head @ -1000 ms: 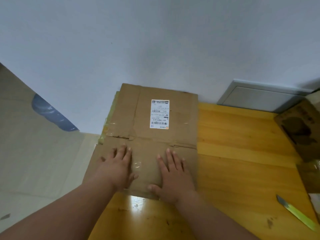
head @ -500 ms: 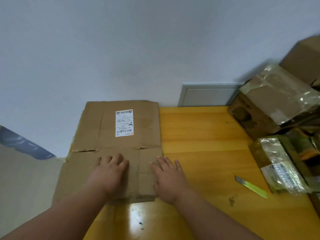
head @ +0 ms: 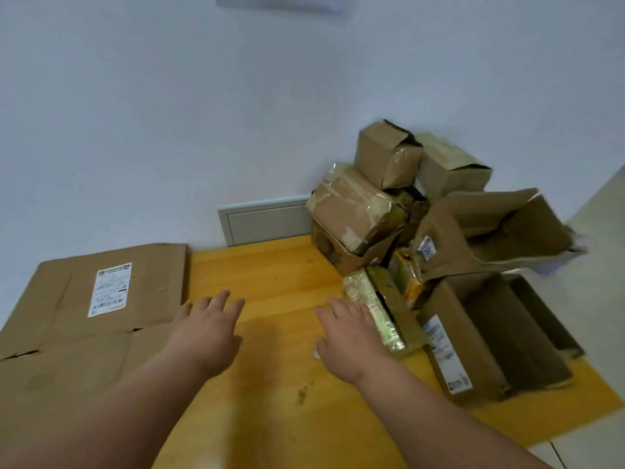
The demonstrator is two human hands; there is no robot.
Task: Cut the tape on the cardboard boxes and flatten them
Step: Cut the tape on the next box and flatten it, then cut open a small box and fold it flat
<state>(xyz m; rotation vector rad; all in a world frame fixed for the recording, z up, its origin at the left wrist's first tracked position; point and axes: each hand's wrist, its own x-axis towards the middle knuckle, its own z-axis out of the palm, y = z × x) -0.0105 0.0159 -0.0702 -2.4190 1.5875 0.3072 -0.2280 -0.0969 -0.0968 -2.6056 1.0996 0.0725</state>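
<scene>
A flattened cardboard box [head: 84,319] with a white shipping label lies at the left end of the yellow wooden table [head: 270,275]. My left hand [head: 206,330] hovers with fingers spread just right of that box, over bare table. My right hand [head: 348,336] is also spread and empty, its fingers next to a small tape-wrapped box [head: 375,309]. A pile of cardboard boxes [head: 439,231] fills the right side of the table, with a long open box [head: 487,336] at its front. The knife is not in view.
A white wall rises behind the table, with a grey panel [head: 263,221] low on it. The table's right front corner [head: 602,404] lies just past the long box. Pale floor shows at far right.
Both hands have lifted off the flattened box and moved right over the table. The view has swung right, so the box pile is fully in sight and the knife is hidden.
</scene>
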